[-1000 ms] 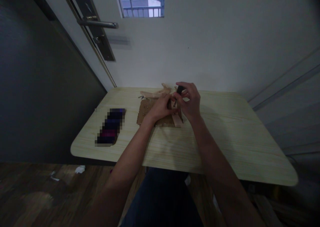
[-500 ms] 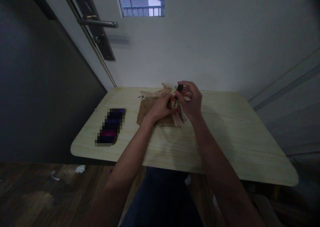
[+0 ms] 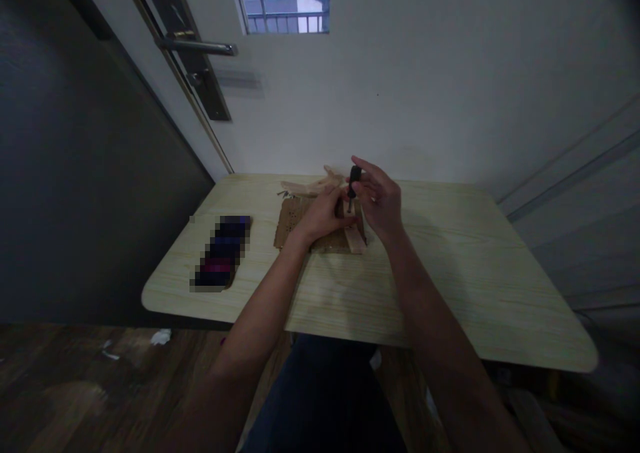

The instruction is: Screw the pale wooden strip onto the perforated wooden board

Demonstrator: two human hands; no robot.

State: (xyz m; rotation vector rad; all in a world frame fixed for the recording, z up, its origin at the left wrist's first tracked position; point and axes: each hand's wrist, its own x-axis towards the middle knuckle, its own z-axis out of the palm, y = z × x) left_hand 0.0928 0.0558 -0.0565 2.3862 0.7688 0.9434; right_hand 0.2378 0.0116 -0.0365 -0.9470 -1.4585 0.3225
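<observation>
My right hand (image 3: 381, 198) is closed around the black handle of a screwdriver (image 3: 355, 181), its index finger raised beside the top. The screwdriver stands nearly upright, and its tip meets a light wooden strip (image 3: 355, 241). My left hand (image 3: 324, 216) presses the strip from the left, with fingers and thumb on either side of the tip. Under the strip lies a brown piece of cardboard (image 3: 286, 225) with small holes in it. Whether a screw sits under the tip is too small to tell.
Behind the cardboard lie several wooden pieces (image 3: 305, 188) with small dark bits, perhaps screws, at their left end. A blurred-out phone (image 3: 223, 252) rests on the left of the pale table (image 3: 480, 273). A white door (image 3: 425, 73) with a metal handle (image 3: 200, 46) rises behind.
The screwdriver has tilted to a more upright stance, its handle shifting slightly left. My right hand's fingers have moved round the handle. My left hand stays in place.
</observation>
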